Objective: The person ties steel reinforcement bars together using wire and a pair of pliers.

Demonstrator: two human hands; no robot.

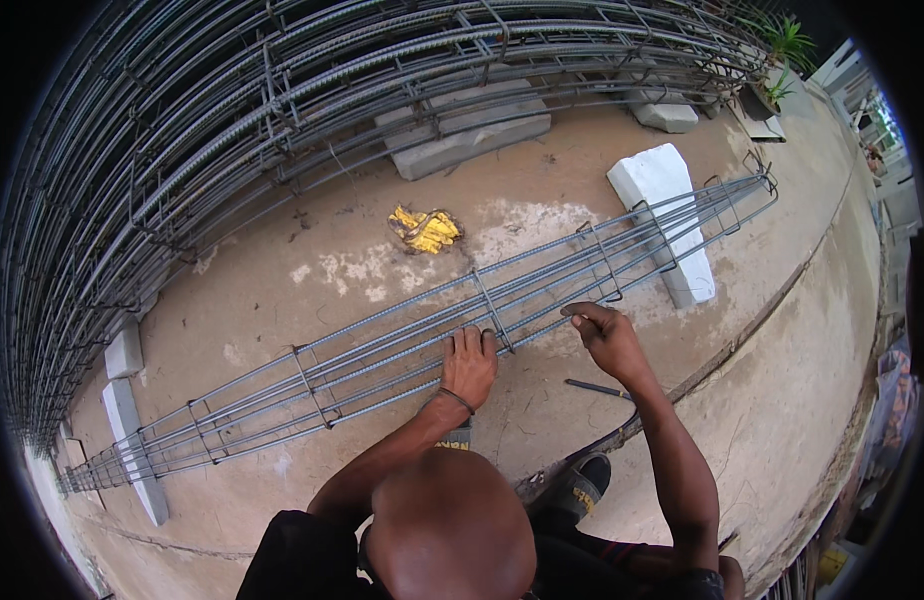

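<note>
A long rebar cage [612,262], with square stirrups along it, lies diagonally across white blocks [682,275] [147,500]. My left hand [467,365] rests on its middle bars, fingers bent over them. To the right, just beside the near bar, my right hand [604,335] pinches a small thin dark piece that I cannot make out. A dark bent metal bar [597,388] lies on the ground below my right hand. A crumpled yellow item [427,228] lies beyond the cage.
Stacked rebar cages [232,80] on concrete blocks [462,145] line the far and left sides. A potted plant [762,95] stands at the back right. A cracked concrete floor [762,400] surrounds my sandaled foot [587,490]. A bare head [447,530] fills the lower middle.
</note>
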